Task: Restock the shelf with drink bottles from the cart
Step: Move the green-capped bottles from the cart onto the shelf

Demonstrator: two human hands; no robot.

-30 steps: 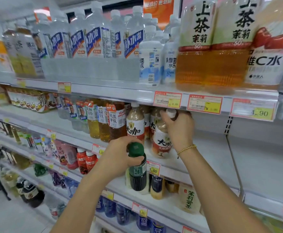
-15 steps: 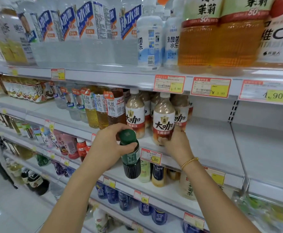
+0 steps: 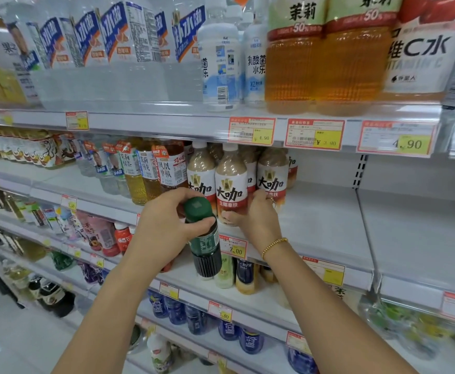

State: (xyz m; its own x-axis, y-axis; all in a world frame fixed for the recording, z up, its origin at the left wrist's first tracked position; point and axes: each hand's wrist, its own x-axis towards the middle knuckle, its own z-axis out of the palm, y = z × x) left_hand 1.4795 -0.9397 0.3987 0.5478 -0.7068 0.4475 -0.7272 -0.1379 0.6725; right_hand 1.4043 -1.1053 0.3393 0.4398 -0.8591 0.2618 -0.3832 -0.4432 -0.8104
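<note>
left hand (image 3: 164, 228) grips green bottle (image 3: 203, 238); right hand (image 3: 256, 217) holds milk-tea bottle (image 3: 231, 184).

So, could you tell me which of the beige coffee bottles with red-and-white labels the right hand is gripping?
The middle front beige coffee bottle: the right hand wraps its base, unlike the left neighbour and right neighbour.

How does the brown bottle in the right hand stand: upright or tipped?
Upright: the brown bottle stands on the shelf, cap up, right hand holding its lower part.
</note>
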